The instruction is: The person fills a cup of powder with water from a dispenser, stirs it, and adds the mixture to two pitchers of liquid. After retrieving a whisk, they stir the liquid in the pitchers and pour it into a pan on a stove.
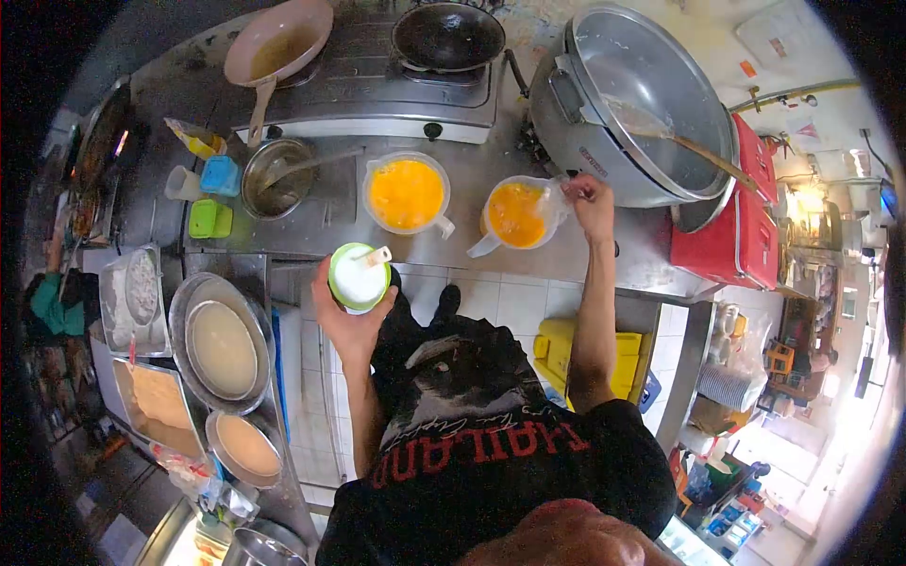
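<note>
My left hand point(351, 325) is wrapped round a green-rimmed tub point(342, 257) of white powder, with a pale scoop handle point(376, 256) sticking out of it. My right hand point(592, 196) is closed, fingertips pinched together at the right rim of a clear pitcher point(488, 243) of beaten egg. Something translucent and blurred lies between those fingertips and the egg; I cannot make out what it is. To the left, a second pitcher point(445, 226) of the same orange-yellow egg stands on the steel counter.
Behind the pitchers are a gas stove point(377, 127) with two pans and a large aluminium pot point(576, 141) holding a wooden-handled tool. A metal bowl point(276, 179) and small tubs stand left. Trays and basins point(267, 354) line the left side. A red cooler point(722, 250) is at right.
</note>
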Available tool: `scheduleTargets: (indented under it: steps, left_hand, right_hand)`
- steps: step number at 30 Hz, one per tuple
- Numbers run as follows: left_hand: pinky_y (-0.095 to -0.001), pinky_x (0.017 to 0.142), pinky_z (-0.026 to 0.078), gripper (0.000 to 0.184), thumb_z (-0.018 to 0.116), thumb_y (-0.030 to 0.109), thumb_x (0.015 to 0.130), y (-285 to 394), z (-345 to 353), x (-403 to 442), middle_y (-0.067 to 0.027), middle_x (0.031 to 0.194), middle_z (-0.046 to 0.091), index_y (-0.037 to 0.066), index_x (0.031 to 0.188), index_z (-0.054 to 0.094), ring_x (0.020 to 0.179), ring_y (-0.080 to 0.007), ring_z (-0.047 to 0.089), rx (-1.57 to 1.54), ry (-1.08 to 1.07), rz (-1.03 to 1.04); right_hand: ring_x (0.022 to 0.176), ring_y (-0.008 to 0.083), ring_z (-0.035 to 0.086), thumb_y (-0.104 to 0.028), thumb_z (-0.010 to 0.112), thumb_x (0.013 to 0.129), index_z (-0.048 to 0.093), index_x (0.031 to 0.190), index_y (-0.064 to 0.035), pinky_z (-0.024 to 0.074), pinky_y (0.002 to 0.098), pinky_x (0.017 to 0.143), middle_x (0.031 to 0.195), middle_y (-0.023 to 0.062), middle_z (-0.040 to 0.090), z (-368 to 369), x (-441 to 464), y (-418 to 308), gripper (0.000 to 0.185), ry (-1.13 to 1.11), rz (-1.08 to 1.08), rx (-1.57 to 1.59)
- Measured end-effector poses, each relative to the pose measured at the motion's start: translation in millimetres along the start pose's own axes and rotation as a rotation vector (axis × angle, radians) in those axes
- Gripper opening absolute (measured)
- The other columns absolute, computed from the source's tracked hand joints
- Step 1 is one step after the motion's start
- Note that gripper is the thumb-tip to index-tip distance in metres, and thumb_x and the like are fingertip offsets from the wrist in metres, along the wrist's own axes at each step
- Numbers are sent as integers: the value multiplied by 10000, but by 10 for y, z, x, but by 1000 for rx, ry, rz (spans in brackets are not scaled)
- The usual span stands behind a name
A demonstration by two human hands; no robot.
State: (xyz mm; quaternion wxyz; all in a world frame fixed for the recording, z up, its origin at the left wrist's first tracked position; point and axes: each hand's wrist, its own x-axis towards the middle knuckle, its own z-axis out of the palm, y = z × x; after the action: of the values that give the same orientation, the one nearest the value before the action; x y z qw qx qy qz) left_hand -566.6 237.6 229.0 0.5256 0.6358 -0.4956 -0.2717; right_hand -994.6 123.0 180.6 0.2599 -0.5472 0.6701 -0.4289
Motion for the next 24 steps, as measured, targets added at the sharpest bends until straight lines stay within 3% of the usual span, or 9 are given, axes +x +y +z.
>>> scheduleTargets:
  steps: [3, 6, 9, 12, 15, 18, 24]
  left_hand:
    - [-402, 1008, 436, 883, 916, 110, 531, -12, -25, -3, -164, 1227, 557, -5, 1301, 499, 1146, -292, 556, 67, 10, 17]
    - [-412, 1008, 432, 876, 917, 128, 531, 17, -28, 11, -172, 1233, 559, -5, 1293, 505, 1144, -303, 556, 7, 4, -17]
    - [-417, 997, 435, 870, 914, 130, 519, -8, -39, 20, -174, 1219, 569, -2, 1281, 515, 1130, -311, 561, 27, 11, -20]
    - [-417, 984, 443, 865, 905, 118, 508, -22, -46, 45, -171, 1203, 579, 1, 1274, 521, 1120, -314, 564, 7, -11, 15]
    - [-415, 976, 448, 865, 896, 107, 502, 56, -39, 74, -166, 1186, 585, 4, 1274, 521, 1113, -310, 567, 54, -1, 51]
    - [-413, 973, 450, 860, 893, 100, 500, 33, -32, 70, -164, 1178, 585, 3, 1270, 523, 1112, -306, 567, 12, -11, 9]
    - [-411, 960, 456, 858, 898, 95, 496, 144, -68, 121, -154, 1169, 577, 1, 1264, 528, 1096, -301, 569, 69, -41, 5]
  right_hand:
    - [746, 117, 624, 52, 676, 809, 716, 875, -23, 510, 270, 683, 804, 49, 688, 3, -107, -124, 108, -19, 38, 278]
    - [786, 120, 623, 41, 675, 839, 709, 941, -8, 518, 260, 709, 875, 59, 694, 69, -253, -278, 119, 66, -8, 247]
    - [955, 148, 640, 118, 597, 865, 660, 937, 44, 544, 278, 773, 969, 93, 679, 157, -303, -153, 121, 3, -47, 131]
    - [963, 164, 632, 90, 611, 878, 678, 960, 46, 524, 280, 791, 1005, 122, 671, 135, -352, -226, 115, -18, -144, 55]
    - [926, 187, 627, 63, 640, 872, 702, 964, 24, 496, 288, 806, 990, 124, 665, 85, -392, -365, 117, -31, -79, -6]
    - [880, 206, 609, 69, 667, 826, 714, 919, -4, 467, 280, 755, 911, 116, 634, 95, -399, -414, 128, 2, -149, -72]
    - [867, 207, 607, 63, 686, 810, 725, 901, -23, 461, 271, 667, 927, 110, 632, 102, -421, -487, 131, 54, -268, -88]
